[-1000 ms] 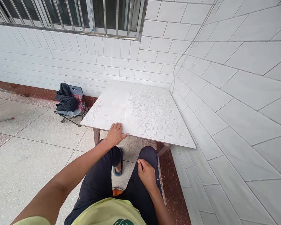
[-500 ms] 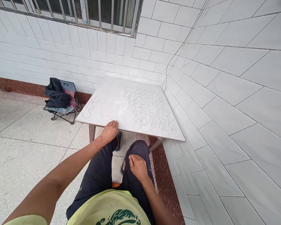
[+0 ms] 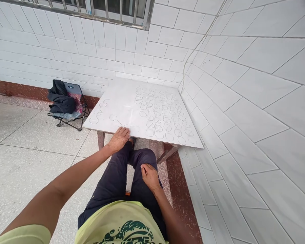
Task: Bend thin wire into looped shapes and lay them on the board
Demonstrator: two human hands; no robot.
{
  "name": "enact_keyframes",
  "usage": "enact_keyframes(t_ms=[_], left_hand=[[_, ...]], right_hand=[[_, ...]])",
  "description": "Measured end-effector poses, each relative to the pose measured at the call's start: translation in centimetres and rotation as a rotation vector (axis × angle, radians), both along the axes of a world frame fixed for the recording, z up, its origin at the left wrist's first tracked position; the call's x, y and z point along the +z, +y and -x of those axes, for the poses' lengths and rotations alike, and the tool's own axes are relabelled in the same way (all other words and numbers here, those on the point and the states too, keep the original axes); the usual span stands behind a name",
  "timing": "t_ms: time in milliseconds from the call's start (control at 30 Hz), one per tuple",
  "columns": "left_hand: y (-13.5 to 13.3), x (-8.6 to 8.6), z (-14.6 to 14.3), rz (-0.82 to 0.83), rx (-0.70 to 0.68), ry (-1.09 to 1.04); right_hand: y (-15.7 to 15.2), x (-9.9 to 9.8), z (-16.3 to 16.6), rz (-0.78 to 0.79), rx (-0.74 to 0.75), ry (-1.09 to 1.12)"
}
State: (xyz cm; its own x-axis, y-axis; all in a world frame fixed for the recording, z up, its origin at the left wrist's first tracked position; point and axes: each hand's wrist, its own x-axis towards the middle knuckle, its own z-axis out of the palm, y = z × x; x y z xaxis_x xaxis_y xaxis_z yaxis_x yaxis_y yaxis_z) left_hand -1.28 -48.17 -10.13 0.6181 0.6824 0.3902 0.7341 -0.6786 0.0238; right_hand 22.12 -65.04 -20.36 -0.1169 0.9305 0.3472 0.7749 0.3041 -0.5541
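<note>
My left hand (image 3: 120, 138) lies on the near edge of a white tabletop (image 3: 122, 91), fingers stretched out flat, nothing visible in it. Just beyond its fingertips are a few thin curved strands (image 3: 114, 117). On the right half of the tabletop, several thin dark loops (image 3: 157, 117) lie in rough rows; whether they are cord or wire I cannot tell. A few more loops (image 3: 99, 112) are at the left edge. My right hand (image 3: 150, 177) rests on my right thigh with its fingers curled and pressed together, and its palm side is hidden.
A folding chair (image 3: 78, 101) with dark cloth (image 3: 62, 101) on it stands left of the table. White tiled walls (image 3: 234, 142) meet behind and to the right, with a cable (image 3: 184, 71) in the corner. A barred window (image 3: 117, 13) is above.
My knees have moved closer together, and the view has shifted slightly. My left hand stays at the table edge; the strands beyond it show more clearly. My right hand remains on my thigh.
</note>
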Motion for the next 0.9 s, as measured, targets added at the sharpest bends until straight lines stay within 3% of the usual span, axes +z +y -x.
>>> enact_keyframes(t_ms=[200,433,567,633,700,767,900], left_hand=[[0.3,0.0,0.9,0.023,-0.100,0.003],[1.1,0.3,1.5,0.087,-0.205,-0.101],[-1.2,1.8,0.7,0.221,-0.182,-0.387],[-4.2,1.9,-0.3,0.298,-0.039,-0.679],[-7.8,0.8,-1.6,0.470,0.141,-1.001],[-11.3,-1.2,-2.8,0.773,0.287,-1.287],[-15.3,-6.0,-4.0,1.252,0.378,-1.674]], right_hand=[[0.6,-0.6,0.6,0.044,0.019,-0.043],[0.1,-1.9,0.5,0.068,0.017,0.077],[0.6,-2.3,0.9,0.136,0.047,0.171],[1.0,-2.3,1.2,0.209,0.044,0.292],[1.3,-2.2,1.6,0.339,0.030,0.513],[1.1,-1.9,2.1,0.482,0.039,0.789],[-0.1,-1.4,3.2,0.669,0.092,1.244]])
